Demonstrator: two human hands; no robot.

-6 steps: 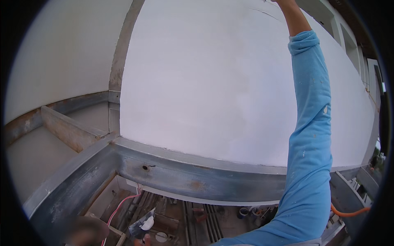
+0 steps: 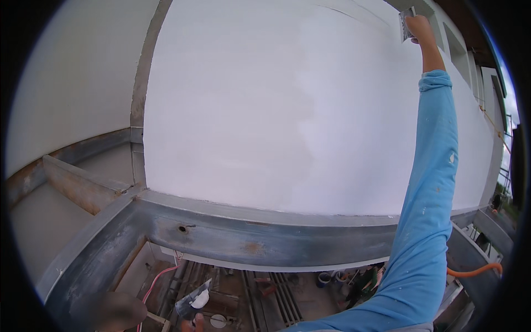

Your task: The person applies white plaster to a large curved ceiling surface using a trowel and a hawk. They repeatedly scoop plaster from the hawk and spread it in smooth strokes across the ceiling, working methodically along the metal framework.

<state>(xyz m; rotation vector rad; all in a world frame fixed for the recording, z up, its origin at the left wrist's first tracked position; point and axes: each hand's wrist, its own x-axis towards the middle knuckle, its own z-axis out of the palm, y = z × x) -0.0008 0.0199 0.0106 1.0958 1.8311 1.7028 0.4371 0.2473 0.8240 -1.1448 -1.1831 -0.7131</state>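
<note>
My right hand (image 2: 421, 29) is raised at the upper right, its fingers closed around a flat metal trowel (image 2: 408, 25). The blade lies at or very near the white wall panel (image 2: 249, 122); whether it touches is hard to tell. At the lower edge, the fingertips of my left hand (image 2: 193, 322) show, closed on a wide putty knife (image 2: 191, 301). White putty (image 2: 199, 299) sits in a lump on that blade. The rest of the left hand is out of the picture. Thin dark lines run across the panel near its top.
A grey steel beam (image 2: 265, 243) runs below the panel and joins a side beam (image 2: 91, 249) at the left. Far below lie long pipes (image 2: 285, 296) and several buckets (image 2: 323, 279). An orange hose (image 2: 475, 273) curves at the right; a pink cable (image 2: 157, 276) hangs at the left.
My right hand has moved right and come lower in the picture, bringing the trowel into full view. The view has shifted slightly. My left hand still holds the putty knife.
</note>
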